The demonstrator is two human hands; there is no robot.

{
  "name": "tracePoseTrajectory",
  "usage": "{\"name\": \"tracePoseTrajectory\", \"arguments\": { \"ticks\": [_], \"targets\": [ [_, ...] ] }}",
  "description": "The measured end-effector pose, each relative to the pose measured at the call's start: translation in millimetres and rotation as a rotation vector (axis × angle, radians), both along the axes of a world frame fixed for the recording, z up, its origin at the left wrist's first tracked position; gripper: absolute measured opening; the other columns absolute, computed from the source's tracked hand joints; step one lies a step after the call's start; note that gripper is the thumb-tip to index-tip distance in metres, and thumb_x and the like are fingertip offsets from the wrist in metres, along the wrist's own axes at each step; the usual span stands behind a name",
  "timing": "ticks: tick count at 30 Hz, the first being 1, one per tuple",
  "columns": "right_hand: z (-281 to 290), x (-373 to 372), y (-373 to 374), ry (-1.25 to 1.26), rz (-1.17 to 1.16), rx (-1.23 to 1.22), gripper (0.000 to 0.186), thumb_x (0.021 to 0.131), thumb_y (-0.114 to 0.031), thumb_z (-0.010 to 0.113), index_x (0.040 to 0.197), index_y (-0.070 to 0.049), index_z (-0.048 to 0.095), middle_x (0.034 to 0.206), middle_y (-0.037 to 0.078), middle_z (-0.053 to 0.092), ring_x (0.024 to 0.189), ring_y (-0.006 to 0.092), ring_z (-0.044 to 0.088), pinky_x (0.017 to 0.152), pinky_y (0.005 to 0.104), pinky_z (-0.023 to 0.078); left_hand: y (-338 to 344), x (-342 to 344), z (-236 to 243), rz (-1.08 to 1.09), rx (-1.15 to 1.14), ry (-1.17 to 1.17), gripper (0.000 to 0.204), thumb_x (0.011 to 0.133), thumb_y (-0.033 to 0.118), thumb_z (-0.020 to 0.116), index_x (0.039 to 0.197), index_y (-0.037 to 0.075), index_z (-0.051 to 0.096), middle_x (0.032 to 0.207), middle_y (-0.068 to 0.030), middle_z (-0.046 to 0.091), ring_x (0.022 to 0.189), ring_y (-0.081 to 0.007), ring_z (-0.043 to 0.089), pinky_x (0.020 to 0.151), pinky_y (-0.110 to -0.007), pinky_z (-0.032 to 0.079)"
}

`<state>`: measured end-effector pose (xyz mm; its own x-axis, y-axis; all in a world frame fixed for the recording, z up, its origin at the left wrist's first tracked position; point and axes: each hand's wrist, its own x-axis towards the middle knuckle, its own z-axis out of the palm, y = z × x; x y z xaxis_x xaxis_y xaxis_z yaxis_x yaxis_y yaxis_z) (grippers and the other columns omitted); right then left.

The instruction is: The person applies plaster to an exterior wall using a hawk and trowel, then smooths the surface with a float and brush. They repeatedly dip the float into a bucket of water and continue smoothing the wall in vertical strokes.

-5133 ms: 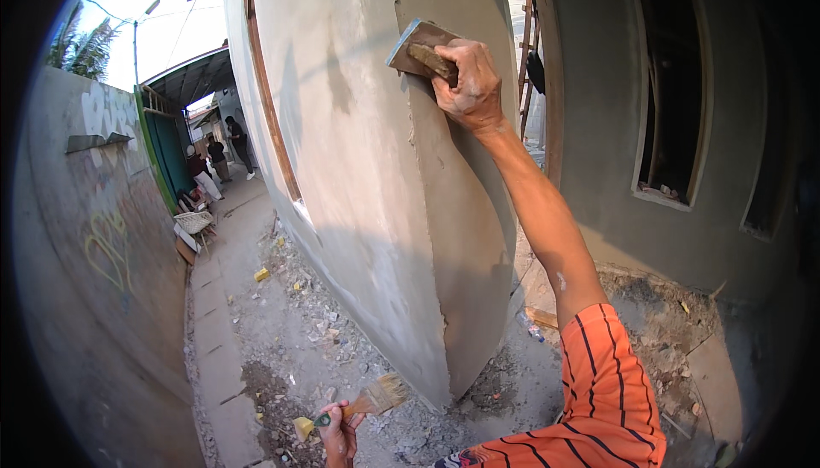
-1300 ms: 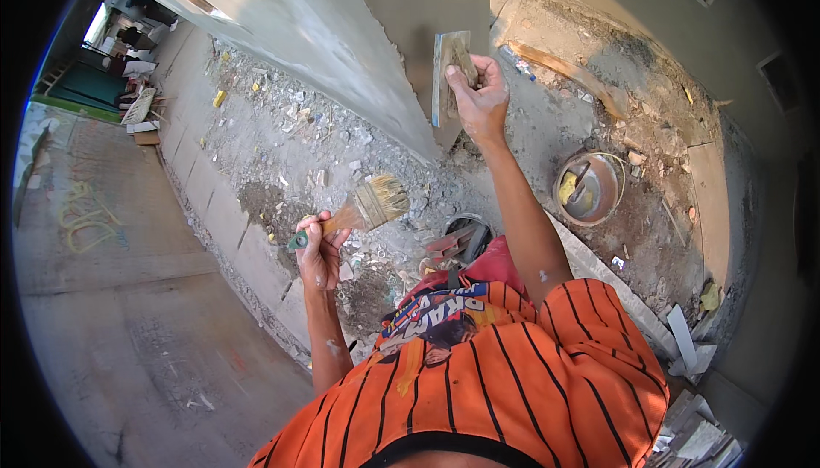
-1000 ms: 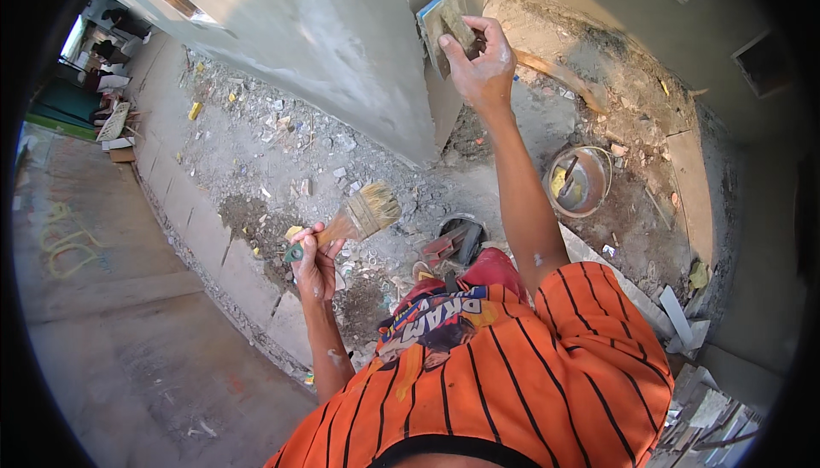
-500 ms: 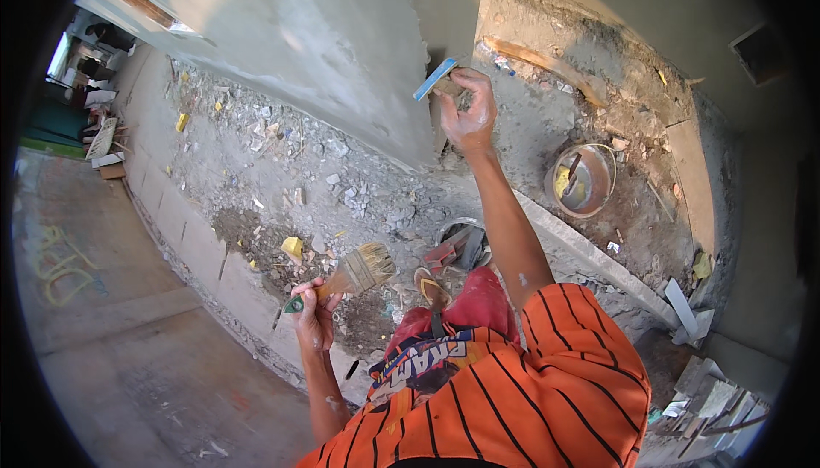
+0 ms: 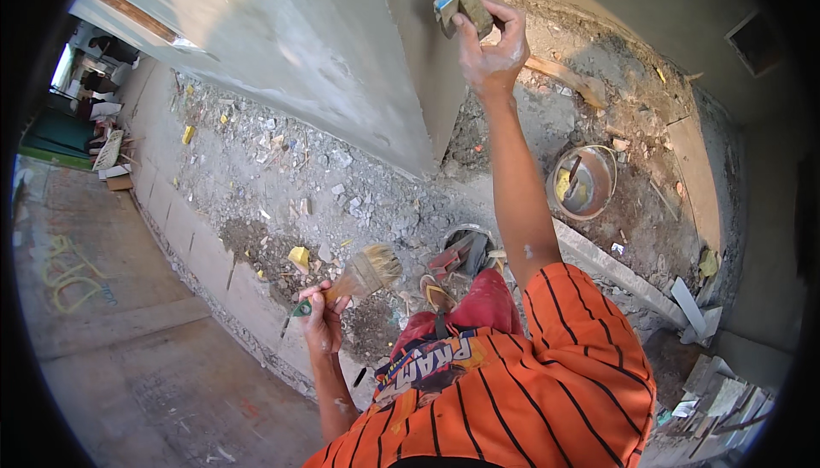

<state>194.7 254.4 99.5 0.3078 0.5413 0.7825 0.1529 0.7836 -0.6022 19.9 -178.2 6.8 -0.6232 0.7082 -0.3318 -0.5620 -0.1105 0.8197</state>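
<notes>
My left hand (image 5: 322, 324) is closed round the handle of a wide brush (image 5: 363, 273). The brush has pale bristles, a wooden handle and a green end, and its bristles point right over the rubble. Farther up, at the narrow side of the plastered wall (image 5: 410, 58), my right hand (image 5: 495, 49) grips a small hand float (image 5: 468, 2) with a blue edge and a grey-brown, plaster-smeared body. The float is tilted close to the wall; whether it touches cannot be made out. Part of its body is hidden behind my fingers.
A bucket (image 5: 585, 182) with yellow pieces and a tool stands on the dirt at right. By my feet is another bucket (image 5: 470, 246) holding tools. Rubble (image 5: 342, 182) lies along the wall's foot. A concrete ledge (image 5: 619, 272) runs at right, near stacked offcuts (image 5: 709, 400).
My right hand has moved the float upward and slightly right, farther up the wall corner. My left hand and the brush have shifted only slightly.
</notes>
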Motion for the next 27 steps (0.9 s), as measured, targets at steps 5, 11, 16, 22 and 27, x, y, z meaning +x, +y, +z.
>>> {"name": "tracePoseTrajectory", "arguments": {
  "ticks": [5, 11, 16, 22, 27],
  "targets": [
    [-59.0, -8.7, -31.7, -0.182, 0.128, 0.016, 0.033, 0.072, -0.012, 0.076, 0.097, -0.004, 0.056, 0.097, 0.013, 0.063, 0.087, 0.0268, 0.063, 0.075, 0.0342, 0.051, -4.3, 8.1, -3.7, -0.034, -0.031, 0.007, 0.012, 0.091, 0.014, 0.058, 0.102, 0.009, 0.054, 0.108, -0.0118, 0.059, 0.094, -0.0220, 0.063, 0.077, -0.041, 0.059],
    [29.1, -17.5, 38.6, -0.101, -0.110, 0.078, 0.031, 0.073, -0.009, 0.073, 0.097, -0.003, 0.056, 0.092, 0.013, 0.063, 0.083, 0.0267, 0.063, 0.074, 0.0348, 0.050, 0.1, 6.4, 3.2, -0.054, -0.029, 0.008, 0.012, 0.091, 0.015, 0.058, 0.102, 0.009, 0.054, 0.108, -0.0115, 0.058, 0.096, -0.0226, 0.062, 0.078, -0.042, 0.059],
    [33.7, -4.7, 31.2, -0.118, -0.125, -0.063, 0.032, 0.071, -0.009, 0.077, 0.096, -0.003, 0.056, 0.096, 0.012, 0.063, 0.087, 0.0236, 0.063, 0.077, 0.0318, 0.051, 2.6, 11.0, -3.2, -0.079, -0.028, -0.004, 0.012, 0.091, 0.014, 0.058, 0.102, 0.009, 0.054, 0.108, -0.0112, 0.058, 0.096, -0.0224, 0.062, 0.078, -0.042, 0.059],
    [-11.4, -21.7, -6.7, -0.126, 0.012, 0.248, 0.032, 0.070, -0.015, 0.077, 0.095, -0.007, 0.057, 0.089, 0.009, 0.065, 0.083, 0.0268, 0.064, 0.070, 0.0361, 0.050, 4.8, 21.1, -4.8, -0.101, -0.034, -0.003, 0.012, 0.091, 0.014, 0.058, 0.102, 0.010, 0.054, 0.108, -0.0104, 0.059, 0.099, -0.0220, 0.061, 0.077, -0.041, 0.059],
    [52.9, -16.1, 16.2, -0.161, -0.190, -0.093, 0.033, 0.072, -0.009, 0.074, 0.097, -0.004, 0.055, 0.089, 0.014, 0.063, 0.084, 0.0278, 0.063, 0.074, 0.0354, 0.051, -10.6, 21.2, -1.6, -0.095, -0.046, -0.014, 0.012, 0.091, 0.014, 0.058, 0.102, 0.010, 0.054, 0.109, -0.0105, 0.059, 0.099, -0.0220, 0.061, 0.077, -0.041, 0.059]
  ]
}}
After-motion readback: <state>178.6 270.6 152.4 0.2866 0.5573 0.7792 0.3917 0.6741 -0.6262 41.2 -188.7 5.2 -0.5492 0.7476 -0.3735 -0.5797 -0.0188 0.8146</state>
